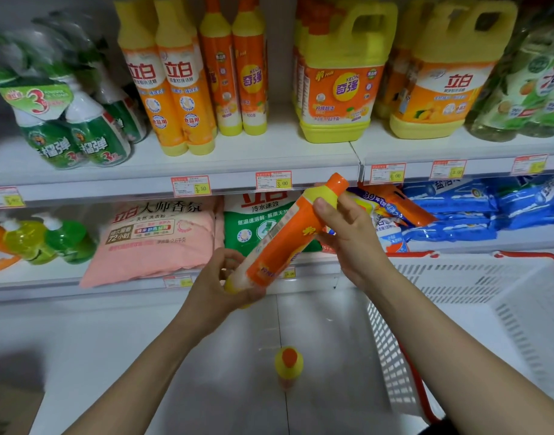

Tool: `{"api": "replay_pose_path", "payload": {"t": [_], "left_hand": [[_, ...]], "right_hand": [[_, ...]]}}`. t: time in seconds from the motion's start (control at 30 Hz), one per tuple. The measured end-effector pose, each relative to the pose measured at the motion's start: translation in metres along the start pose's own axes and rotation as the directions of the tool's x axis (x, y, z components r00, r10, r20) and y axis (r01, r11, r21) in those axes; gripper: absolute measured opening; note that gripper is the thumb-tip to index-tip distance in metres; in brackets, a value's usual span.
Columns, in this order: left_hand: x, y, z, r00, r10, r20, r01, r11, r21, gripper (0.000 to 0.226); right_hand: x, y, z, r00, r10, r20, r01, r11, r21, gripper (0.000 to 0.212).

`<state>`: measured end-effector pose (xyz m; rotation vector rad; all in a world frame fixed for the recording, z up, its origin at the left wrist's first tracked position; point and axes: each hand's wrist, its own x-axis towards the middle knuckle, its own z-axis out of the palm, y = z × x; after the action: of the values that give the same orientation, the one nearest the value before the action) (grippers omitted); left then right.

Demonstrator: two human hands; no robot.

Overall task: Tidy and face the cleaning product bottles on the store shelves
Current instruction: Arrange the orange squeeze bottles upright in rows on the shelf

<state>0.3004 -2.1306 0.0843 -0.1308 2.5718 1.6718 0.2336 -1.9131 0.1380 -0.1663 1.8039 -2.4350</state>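
The person held one orange dish-soap bottle (pixel 282 243) at the centre of view, in front of the shelves. It was tilted, with its orange cap toward one o'clock and its yellow base toward seven. The left hand (pixel 225 285) was curled around the base, and the right hand (pixel 347 237) grasped the neck just below the cap, its thumb lying on the yellow shoulder. One second bottle (pixel 288 364) of the same colours stood upright on the white bottom ledge (pixel 206 356) at six o'clock, well apart from the held one. On the top shelf (pixel 269 149), two slim orange bottles (pixel 249 76) stood side by side at twelve o'clock. Two taller yellow-orange bottles (pixel 172 89) stood at eleven, and two handled jugs (pixel 341 86) fronted the row at one and two. One white basket (pixel 489 293) sat at four o'clock.
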Motion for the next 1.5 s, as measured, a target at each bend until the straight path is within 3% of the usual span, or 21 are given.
{"api": "replay_pose_path", "payload": {"t": [0.1, 0.23, 0.33, 0.5, 0.63, 0.7, 0.8, 0.93, 1.0, 1.07, 1.2, 1.3, 1.4, 1.5], "left_hand": [[-0.003, 0.005, 0.003, 0.997, 0.070, 0.036, -0.071, 0.997, 0.024, 0.067], [-0.002, 0.032, -0.004, 0.929, 0.314, -0.195, -0.324, 0.946, -0.019, 0.046], [-0.001, 0.049, -0.008, 0.910, 0.313, -0.272, -0.340, 0.938, -0.061, 0.037], [-0.006, 0.042, -0.008, 0.879, 0.369, -0.302, -0.337, 0.929, 0.155, 0.024], [-0.005, 0.026, -0.017, 0.907, 0.340, -0.249, -0.298, 0.935, 0.192, 0.026], [-0.004, 0.007, -0.017, 0.928, 0.298, -0.224, -0.261, 0.948, 0.181, 0.027], [-0.006, -0.029, -0.007, 0.954, 0.281, -0.104, -0.243, 0.928, 0.283, 0.025], [-0.010, -0.082, 0.012, 0.979, 0.197, 0.048, -0.202, 0.933, 0.299, 0.026], [-0.013, -0.103, 0.021, 0.984, 0.153, 0.087, -0.173, 0.929, 0.326, 0.034], [-0.017, -0.122, 0.031, 0.985, 0.130, 0.117, -0.162, 0.926, 0.340, 0.046], [-0.030, -0.146, 0.053, 0.977, 0.120, 0.178, -0.171, 0.937, 0.306, 0.042], [-0.037, -0.150, 0.061, 0.969, 0.127, 0.213, -0.182, 0.948, 0.262, 0.028], [-0.045, -0.147, 0.067, 0.946, 0.172, 0.276, -0.247, 0.932, 0.266, 0.032], [-0.050, -0.146, 0.071, 0.941, 0.177, 0.287, -0.250, 0.937, 0.242, 0.024]], "right_hand": [[-0.004, 0.006, 0.009, 0.995, -0.080, 0.058, 0.086, 0.991, -0.106, 0.047], [-0.012, 0.023, 0.026, 0.970, -0.183, 0.158, 0.226, 0.918, -0.326, 0.048], [-0.021, 0.039, 0.042, 0.945, -0.239, 0.222, 0.320, 0.818, -0.478, 0.052], [-0.024, 0.059, 0.051, 0.945, -0.192, 0.264, 0.316, 0.736, -0.598, 0.059], [-0.016, 0.060, 0.039, 0.917, 0.044, 0.396, 0.221, 0.771, -0.598, 0.069], [-0.014, 0.068, 0.024, 0.889, 0.185, 0.419, 0.160, 0.732, -0.662, 0.071], [-0.017, 0.093, 0.001, 0.804, 0.422, 0.420, 0.141, 0.551, -0.823, 0.072], [-0.032, 0.143, -0.026, 0.624, 0.691, 0.366, 0.279, 0.241, -0.930, 0.079], [-0.041, 0.164, -0.038, 0.628, 0.702, 0.336, 0.294, 0.186, -0.938, 0.077], [-0.050, 0.177, -0.045, 0.674, 0.650, 0.350, 0.276, 0.218, -0.936, 0.067], [-0.059, 0.188, -0.053, 0.754, 0.503, 0.423, 0.268, 0.352, -0.897, 0.050], [-0.060, 0.188, -0.060, 0.717, 0.479, 0.507, 0.330, 0.406, -0.852, 0.047], [-0.061, 0.183, -0.066, 0.651, 0.506, 0.566, 0.404, 0.401, -0.822, 0.046], [-0.065, 0.181, -0.070, 0.671, 0.494, 0.554, 0.396, 0.393, -0.830, 0.042]]}}
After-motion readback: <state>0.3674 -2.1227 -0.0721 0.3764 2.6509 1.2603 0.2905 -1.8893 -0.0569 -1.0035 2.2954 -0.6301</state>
